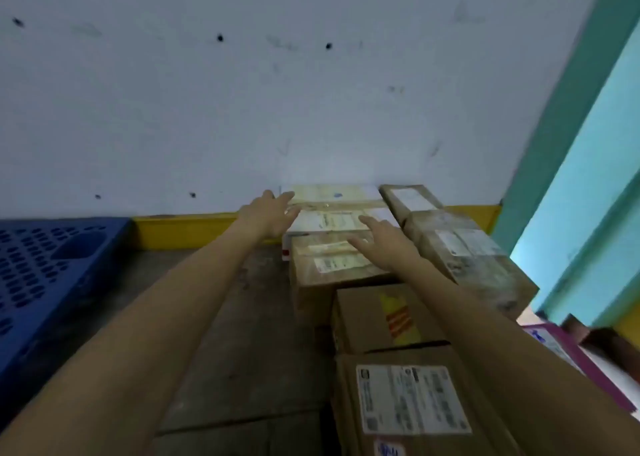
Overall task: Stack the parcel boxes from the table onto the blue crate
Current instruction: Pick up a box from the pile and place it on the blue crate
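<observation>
Several parcel boxes are packed together at the centre and right. A white parcel with paper labels lies farthest back against the wall. In front of it sits a brown box, then a box with yellow and red tape, then a near box with a large white label. My left hand reaches out open at the white parcel's left edge. My right hand hovers open over the brown box and the white parcel. The blue crate, perforated on top, lies at the left.
Two taped brown parcels sit at the right. A white wall with a yellow skirting closes the back. A teal door frame rises at the right. A purple-edged item lies at the lower right. Grey floor lies between crate and boxes.
</observation>
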